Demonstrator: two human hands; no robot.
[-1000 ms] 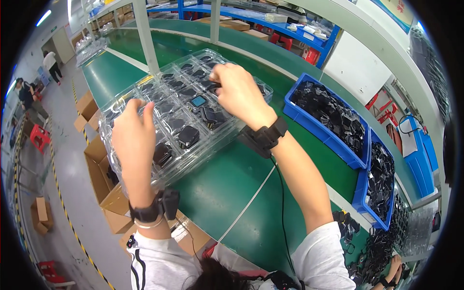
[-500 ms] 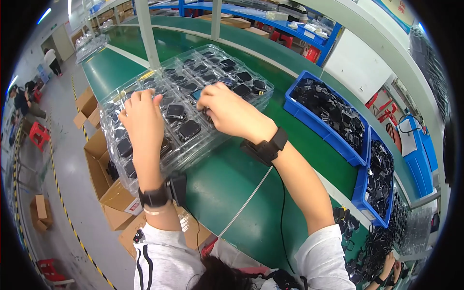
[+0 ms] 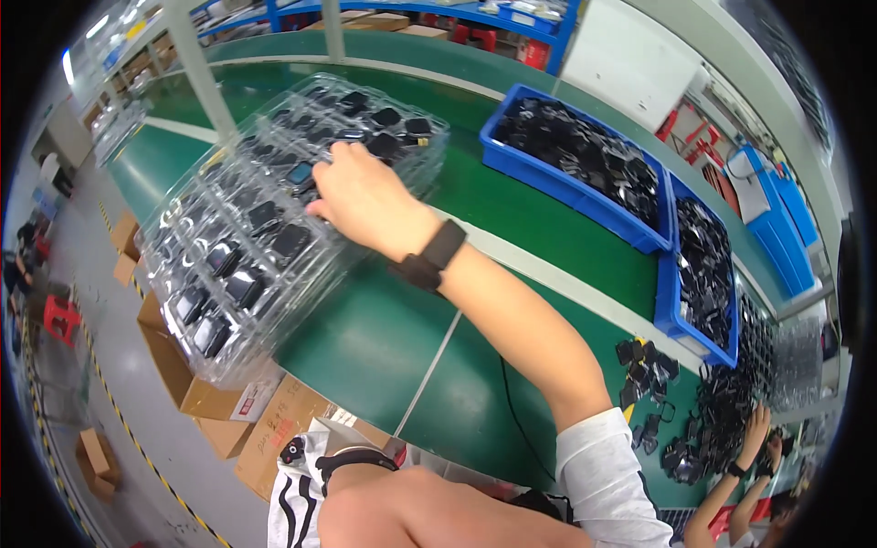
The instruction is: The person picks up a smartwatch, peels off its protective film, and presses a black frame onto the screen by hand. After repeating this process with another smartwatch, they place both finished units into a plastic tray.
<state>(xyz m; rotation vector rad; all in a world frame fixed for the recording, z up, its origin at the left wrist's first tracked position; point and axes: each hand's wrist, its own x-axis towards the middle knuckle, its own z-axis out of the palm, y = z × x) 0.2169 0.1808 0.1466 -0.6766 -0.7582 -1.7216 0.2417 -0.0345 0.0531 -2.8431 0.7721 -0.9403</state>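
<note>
Sleeves are pale grey — left one black-striped; wristbands and cable black.

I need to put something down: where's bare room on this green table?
Bare green tabletop lies between the clear plastic trays and the right forearm; a bare green strip lies between the pale rail and blue bins. Crowded: trays, bins, loose black parts lower right.

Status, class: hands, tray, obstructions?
Right hand over tray, grip hidden. Left arm at lower edge, grip unclear. Dark pieces in tray, right hand hiding some.
</note>
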